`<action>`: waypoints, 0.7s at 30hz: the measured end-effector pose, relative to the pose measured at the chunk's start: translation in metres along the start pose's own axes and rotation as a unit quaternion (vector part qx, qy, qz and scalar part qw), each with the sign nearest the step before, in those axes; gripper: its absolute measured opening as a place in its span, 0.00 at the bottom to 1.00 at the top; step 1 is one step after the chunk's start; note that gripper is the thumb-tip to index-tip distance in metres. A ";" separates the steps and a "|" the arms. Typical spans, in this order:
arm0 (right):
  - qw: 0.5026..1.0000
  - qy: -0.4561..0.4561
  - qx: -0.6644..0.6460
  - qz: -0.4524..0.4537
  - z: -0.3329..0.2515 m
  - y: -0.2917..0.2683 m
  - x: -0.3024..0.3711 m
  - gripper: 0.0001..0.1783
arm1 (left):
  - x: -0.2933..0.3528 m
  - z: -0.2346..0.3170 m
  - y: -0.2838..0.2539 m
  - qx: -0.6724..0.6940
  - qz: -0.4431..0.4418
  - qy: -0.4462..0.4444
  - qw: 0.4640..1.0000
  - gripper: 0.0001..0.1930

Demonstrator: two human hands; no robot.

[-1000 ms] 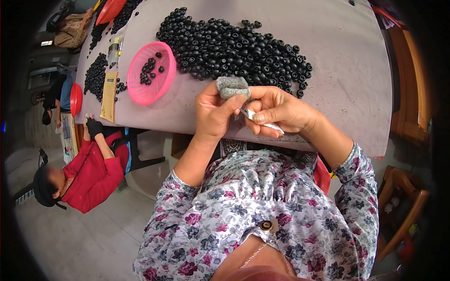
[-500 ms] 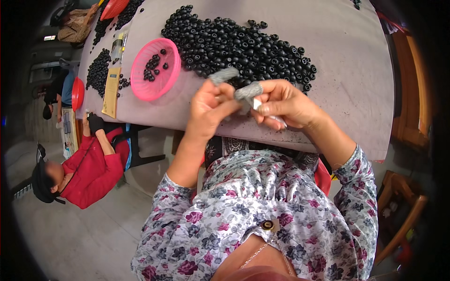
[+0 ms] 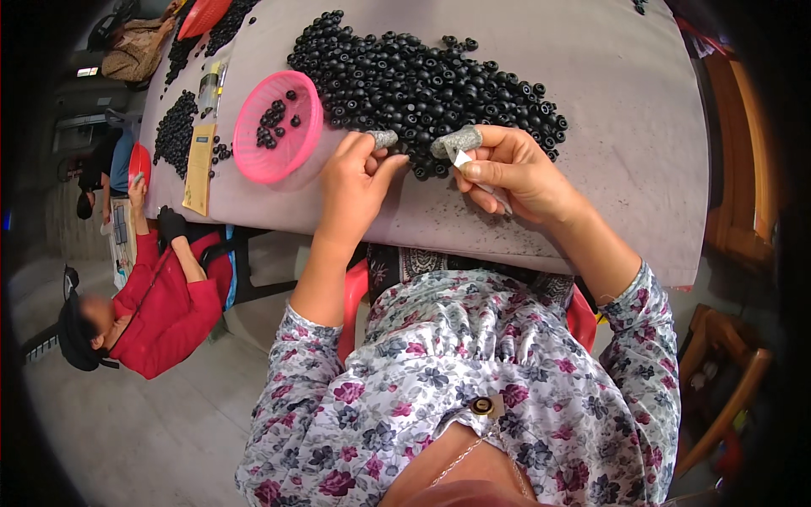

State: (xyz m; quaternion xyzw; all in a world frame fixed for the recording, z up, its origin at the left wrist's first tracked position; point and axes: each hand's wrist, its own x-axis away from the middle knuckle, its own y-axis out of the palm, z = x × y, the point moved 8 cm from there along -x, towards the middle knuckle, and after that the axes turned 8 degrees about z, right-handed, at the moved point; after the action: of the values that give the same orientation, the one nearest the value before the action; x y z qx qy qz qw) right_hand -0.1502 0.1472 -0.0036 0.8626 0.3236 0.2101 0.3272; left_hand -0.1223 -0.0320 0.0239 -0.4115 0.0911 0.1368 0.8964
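A large heap of small round black parts [image 3: 422,84], many with a hole or ring on one face, spreads over the table in front of me. My left hand [image 3: 356,179] is at the heap's near edge, its grey-wrapped index finger and thumb apart with nothing visible between them. To its right, my right hand [image 3: 519,173] grips a slim tool [image 3: 461,159] with a white part showing by the thumb. Its index finger is wrapped in grey too. What kind of tool it is, I cannot make out.
Left of the heap stands a pink mesh basket [image 3: 312,135] with several black parts inside. A tan notebook [image 3: 198,169] lies beyond it, beside a smaller black pile [image 3: 176,135]. A co-worker in red [image 3: 165,317] sits at left. Dark crumbs dot the grey tablecloth [image 3: 625,194].
My left hand has moved left, away from the right hand, toward the heap's edge. My right hand stays nearly in place with its tool. The co-worker's hand has reached toward a red basket.
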 end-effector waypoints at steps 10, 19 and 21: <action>0.997 0.002 0.072 0.010 0.005 0.000 0.000 0.07 | 0.020 0.010 -0.005 0.141 0.039 -0.025 0.989 0.08; 0.993 0.004 0.121 0.001 0.001 0.004 0.003 0.09 | 0.042 0.000 0.024 0.521 -0.065 -0.260 0.811 0.07; 0.992 0.004 0.125 -0.004 0.001 0.006 0.003 0.11 | 0.046 0.000 0.030 0.538 -0.085 -0.297 0.784 0.07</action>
State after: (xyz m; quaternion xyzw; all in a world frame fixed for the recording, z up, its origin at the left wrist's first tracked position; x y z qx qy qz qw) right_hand -0.1449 0.1459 0.0006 0.8947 0.3518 0.1706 0.2160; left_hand -0.0880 -0.0056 -0.0098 0.1925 -0.1559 0.1037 0.9633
